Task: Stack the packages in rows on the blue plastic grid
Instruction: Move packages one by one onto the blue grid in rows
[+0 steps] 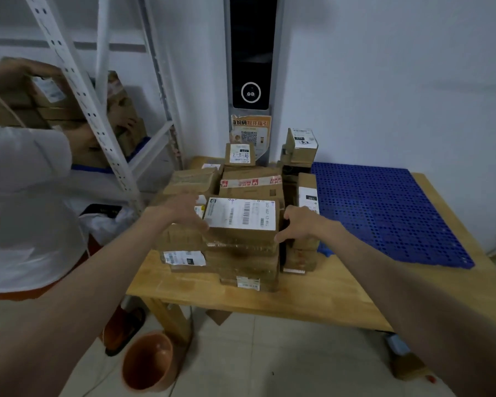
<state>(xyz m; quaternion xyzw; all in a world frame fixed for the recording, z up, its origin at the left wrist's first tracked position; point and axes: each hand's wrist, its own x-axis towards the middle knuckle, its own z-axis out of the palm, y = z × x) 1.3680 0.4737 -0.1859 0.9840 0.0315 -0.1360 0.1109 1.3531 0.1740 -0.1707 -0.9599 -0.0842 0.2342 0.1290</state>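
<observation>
A pile of brown cardboard packages sits on the left half of a wooden table. On top at the front lies a flat package with a large white label. My left hand presses against its left side and my right hand against its right side, fingers spread along the edges. The blue plastic grid covers the right half of the table; it is bare except for upright packages at its left edge.
Another person in a white top stands at the left, reaching into a white metal shelf holding boxes. An orange bucket stands on the floor by the table leg. A tall black-and-grey unit stands against the wall behind.
</observation>
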